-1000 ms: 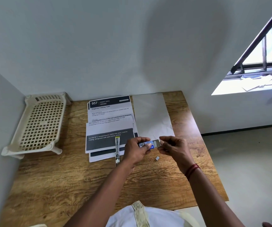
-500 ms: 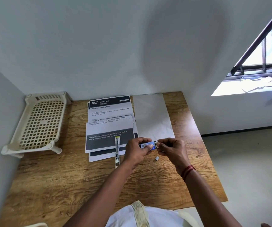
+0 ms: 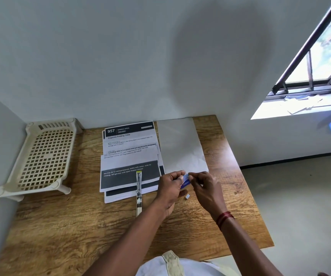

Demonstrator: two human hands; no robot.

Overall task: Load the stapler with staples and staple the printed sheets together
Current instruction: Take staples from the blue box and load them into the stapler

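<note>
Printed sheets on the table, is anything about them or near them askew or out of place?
The printed sheets are fanned unevenly, edges not squared, with the opened stapler lying across their near edge. A small loose piece lies on the table beside them, below the hands.

Shiny metal stapler (image 3: 139, 193) on matt printed paper sheets (image 3: 129, 166); grained wooden table (image 3: 80, 226); cream plastic rack (image 3: 41, 160)

left hand (image 3: 170, 186): fingers curled, pinching staple box (image 3: 185, 181) | right hand (image 3: 204, 186): fingertips pinched at box's far end, red thread on wrist | both forearms extended, hands nearly touching over table's right half
</note>
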